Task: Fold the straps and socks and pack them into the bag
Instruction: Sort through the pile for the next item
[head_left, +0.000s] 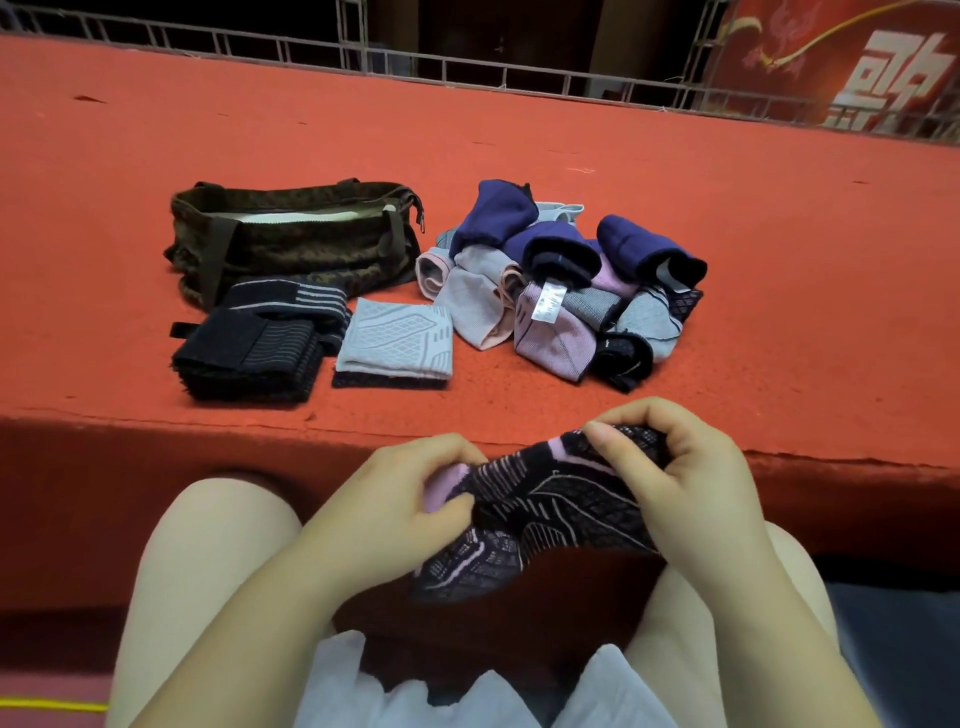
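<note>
Just short of the red carpeted ledge (727, 260), above the person's bare knees, both hands grip one black knit sock (545, 519) patterned with thin pink lines and a mesh-like weave. The left hand (400, 499) curls its fingers and thumb round the sock's pink-tipped end; the right hand (675, 478) pinches the opposite end, fingers bent tightly over a bunched fold. The sock hangs slack between them, its lower part drooping toward the lap.

On the ledge, close to its front edge, lies a flat folded pale grey sock (397, 332) with a raised diamond pattern, stacked on a dark one (only its edge shows). Touching that stack's left side sits a pile of black ribbed straps (249, 353), folded into thick rectangles. To the right of the stack, a loose heap of socks (561, 280) mixes navy, grey, lilac and pink knits, some rolled into tubes. Behind the straps, farther back on the ledge, a soft camouflage fabric bag (291, 234) slumps with its zip open and brown webbing handles draped across it.
</note>
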